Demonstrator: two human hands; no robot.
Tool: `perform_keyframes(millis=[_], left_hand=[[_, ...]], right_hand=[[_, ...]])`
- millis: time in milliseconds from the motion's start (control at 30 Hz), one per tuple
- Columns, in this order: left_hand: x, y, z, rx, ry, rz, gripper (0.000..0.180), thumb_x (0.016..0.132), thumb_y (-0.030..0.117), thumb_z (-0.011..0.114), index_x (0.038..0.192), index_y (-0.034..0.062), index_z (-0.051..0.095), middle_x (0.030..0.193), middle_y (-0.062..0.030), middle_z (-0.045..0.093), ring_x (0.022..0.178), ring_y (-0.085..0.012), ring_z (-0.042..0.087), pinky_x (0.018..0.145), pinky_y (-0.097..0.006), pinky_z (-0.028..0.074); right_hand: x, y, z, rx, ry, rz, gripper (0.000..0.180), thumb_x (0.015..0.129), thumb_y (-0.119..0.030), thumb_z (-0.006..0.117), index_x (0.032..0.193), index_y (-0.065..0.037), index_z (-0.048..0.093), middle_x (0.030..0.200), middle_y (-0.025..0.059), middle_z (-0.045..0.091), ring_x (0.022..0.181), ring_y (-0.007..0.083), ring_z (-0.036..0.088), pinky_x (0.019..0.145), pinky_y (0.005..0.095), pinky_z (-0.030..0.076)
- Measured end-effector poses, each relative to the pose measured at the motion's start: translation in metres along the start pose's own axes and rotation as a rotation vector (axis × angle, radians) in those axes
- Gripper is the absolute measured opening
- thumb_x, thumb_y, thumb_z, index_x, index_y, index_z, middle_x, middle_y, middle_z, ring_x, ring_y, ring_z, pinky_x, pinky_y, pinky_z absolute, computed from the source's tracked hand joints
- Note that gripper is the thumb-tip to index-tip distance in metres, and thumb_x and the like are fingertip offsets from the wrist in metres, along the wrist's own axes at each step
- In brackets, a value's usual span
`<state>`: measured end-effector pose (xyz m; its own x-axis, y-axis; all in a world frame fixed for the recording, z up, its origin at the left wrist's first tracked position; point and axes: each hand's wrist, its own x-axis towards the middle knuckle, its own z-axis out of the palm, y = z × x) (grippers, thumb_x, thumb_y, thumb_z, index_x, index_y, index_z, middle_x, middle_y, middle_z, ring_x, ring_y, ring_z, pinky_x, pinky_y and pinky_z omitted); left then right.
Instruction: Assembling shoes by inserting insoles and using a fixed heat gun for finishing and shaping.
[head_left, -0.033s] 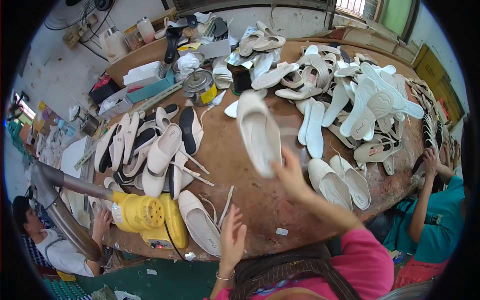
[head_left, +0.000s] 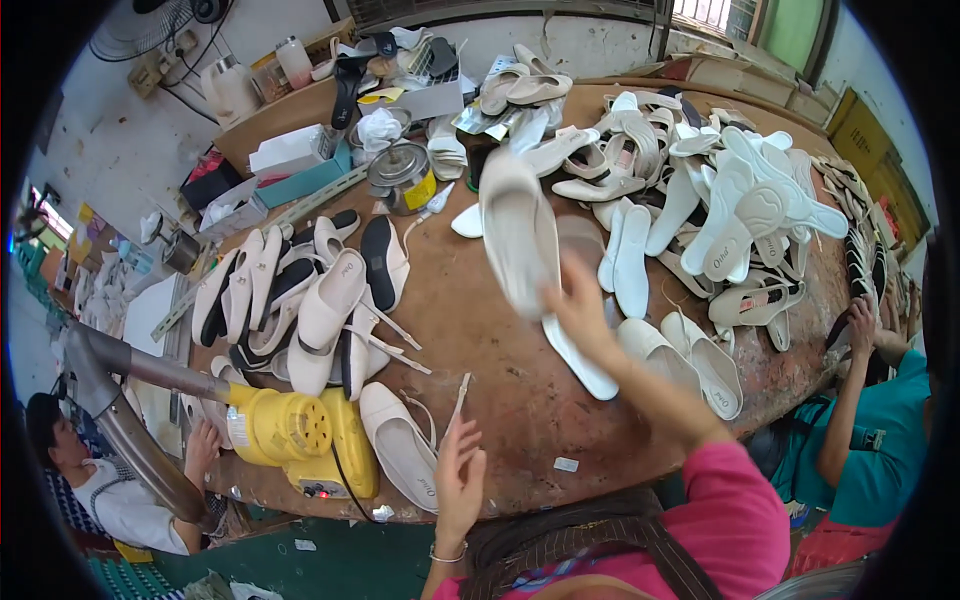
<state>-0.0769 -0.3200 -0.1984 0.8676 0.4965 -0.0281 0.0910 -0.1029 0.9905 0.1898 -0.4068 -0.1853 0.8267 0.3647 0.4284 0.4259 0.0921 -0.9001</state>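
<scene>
My right hand [head_left: 578, 315] grips the heel end of a pale cream shoe [head_left: 518, 240], raised over the middle of the table and blurred by motion. A white insole [head_left: 582, 362] shows beneath the shoe and my right wrist; whether it is held or lies on the table, I cannot tell. My left hand [head_left: 460, 480] is open, fingers apart, by the table's near edge. Beside it lies a cream shoe [head_left: 398, 440] with a loose strap, its toe pointing away from me. A pair of cream shoes [head_left: 680, 365] sits right of my right forearm.
Cream shoes [head_left: 325, 285] are heaped at the left, behind a yellow blower machine [head_left: 300, 435]. White insoles [head_left: 735, 205] and more shoes are piled at the right. A metal can [head_left: 400, 175] stands at the back. Co-workers sit at both sides; one wears a teal shirt [head_left: 865, 440].
The held shoe has shifted slightly upward and stands more upright. A white insole now shows below it, near my right wrist. My left hand has moved slightly left.
</scene>
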Motion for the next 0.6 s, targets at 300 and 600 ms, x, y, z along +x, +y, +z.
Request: perform_keyframes(millis=[300,600], left_hand=[[-0.038,-0.009,-0.032,-0.147,0.348,-0.078,0.047,0.095,0.007,0.047,0.14,-0.0001,0.033,0.116,-0.0157,0.057,0.097,-0.0182,0.059,0.085,-0.029,0.047],[-0.027,-0.021,-0.034,-0.043,0.316,-0.046,0.038,0.095,0.011,0.051,0.129,-0.0034,0.046,0.107,-0.0128,0.061,0.094,-0.0164,0.059,0.082,-0.029,0.049]], right_hand=[[0.165,-0.031,0.036,0.232,-0.05,-0.005,0.067,0.085,-0.024,0.068,0.136,0.006,0.036,0.126,0.0153,0.053,0.096,0.0186,0.06,0.075,0.0295,0.049],[-0.109,-0.01,-0.129,-0.278,0.074,0.222,0.015,0.086,-0.005,0.06,0.097,-0.001,0.069,0.092,0.0068,0.07,0.084,0.0122,0.064,0.076,0.0264,0.049]])
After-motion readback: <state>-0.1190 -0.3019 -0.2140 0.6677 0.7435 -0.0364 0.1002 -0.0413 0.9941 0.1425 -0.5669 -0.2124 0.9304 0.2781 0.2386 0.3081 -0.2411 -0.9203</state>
